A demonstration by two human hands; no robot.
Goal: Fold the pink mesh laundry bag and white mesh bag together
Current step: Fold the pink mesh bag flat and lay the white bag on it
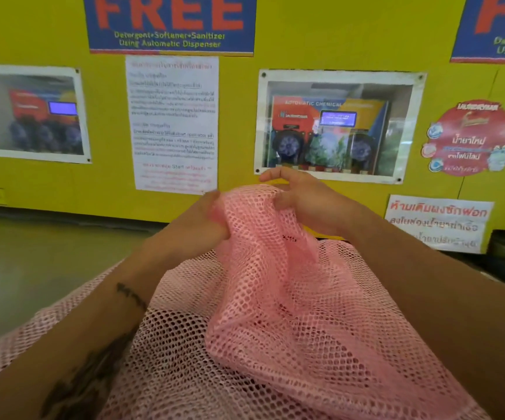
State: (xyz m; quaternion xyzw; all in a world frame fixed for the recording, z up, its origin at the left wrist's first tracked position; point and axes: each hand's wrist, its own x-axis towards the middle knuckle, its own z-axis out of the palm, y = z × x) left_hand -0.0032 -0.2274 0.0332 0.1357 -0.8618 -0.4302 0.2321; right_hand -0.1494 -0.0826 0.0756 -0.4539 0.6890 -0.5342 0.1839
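The pink mesh laundry bag [275,313] fills the lower middle of the head view, bunched and raised toward the yellow wall. My left hand [202,219] is closed on its upper left edge. Just to the right, my right hand [302,198] pinches the top edge with thumb and lower fingers while the index finger points left. Both forearms lie over the spread mesh. I see no separate white mesh bag; paler mesh under the pink layer may be part of the same bag.
A yellow wall [336,40] stands close ahead with blue "FREE" signs [169,22], a paper notice [174,122] and windows onto dispenser pumps [333,131]. A grey machine top [33,253] lies at the left.
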